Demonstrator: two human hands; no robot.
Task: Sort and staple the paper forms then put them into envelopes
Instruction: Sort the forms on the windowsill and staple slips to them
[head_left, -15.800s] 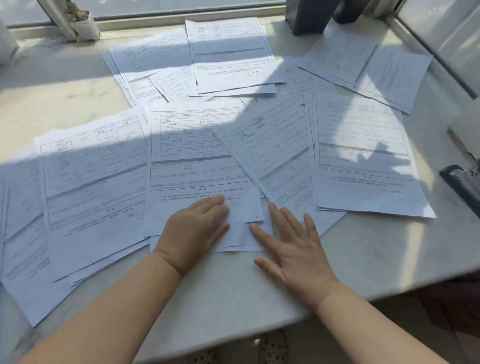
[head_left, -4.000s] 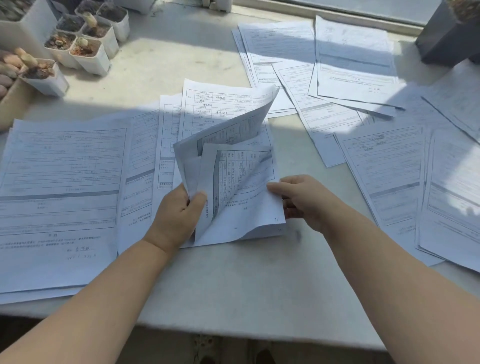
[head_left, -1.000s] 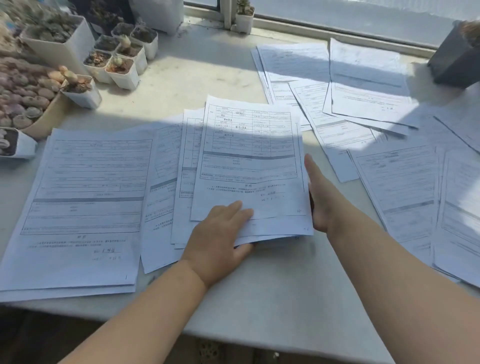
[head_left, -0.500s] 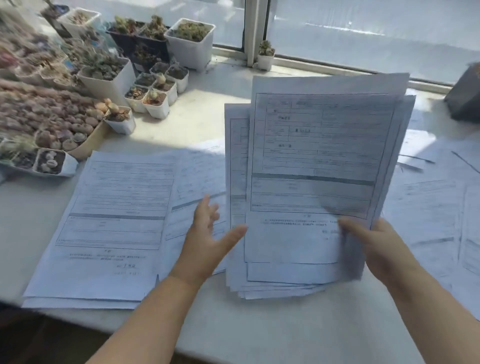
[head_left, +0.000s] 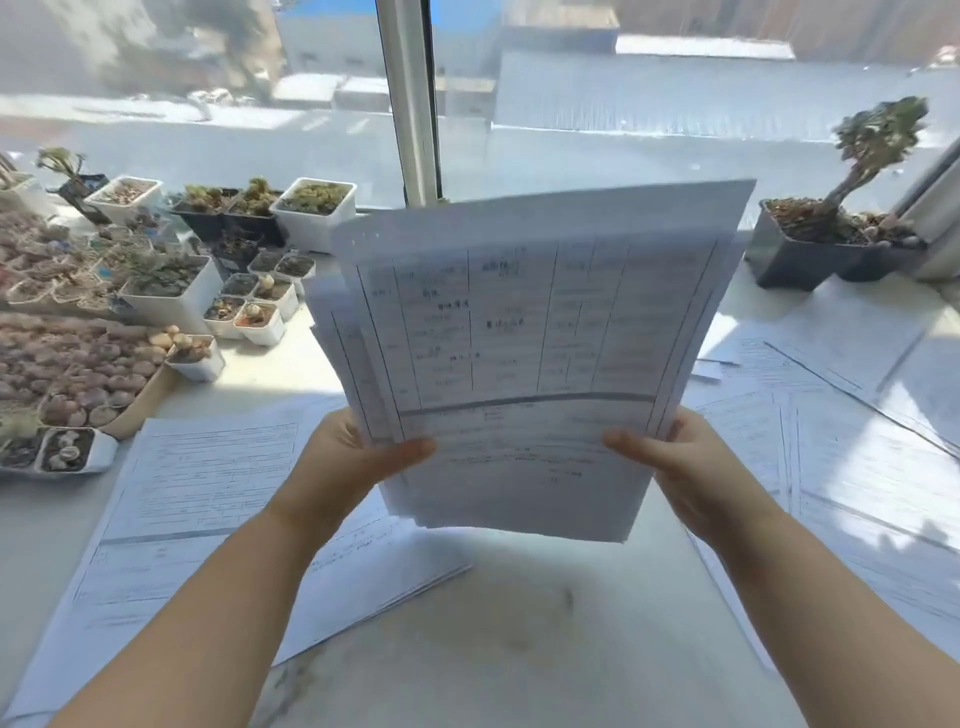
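Note:
A stack of printed paper forms (head_left: 524, 338) stands upright in the air above the white tabletop (head_left: 519, 623), its sheets slightly fanned and uneven. My left hand (head_left: 358, 467) grips the stack's lower left edge, thumb across the front sheet. My right hand (head_left: 675, 467) grips the lower right edge the same way. More forms (head_left: 208, 483) lie flat on the table at the left, and other sheets (head_left: 852, 441) are spread at the right. No stapler or envelope is in view.
Many small white and black pots of succulents (head_left: 171, 291) crowd the back left by the window. A dark pot with a taller plant (head_left: 831, 244) stands at the back right. A window post (head_left: 410, 98) rises behind the stack.
The stack has gone from flat on the table to upright and higher in the air. My left hand, open beside it half a second ago, now grips its left edge.

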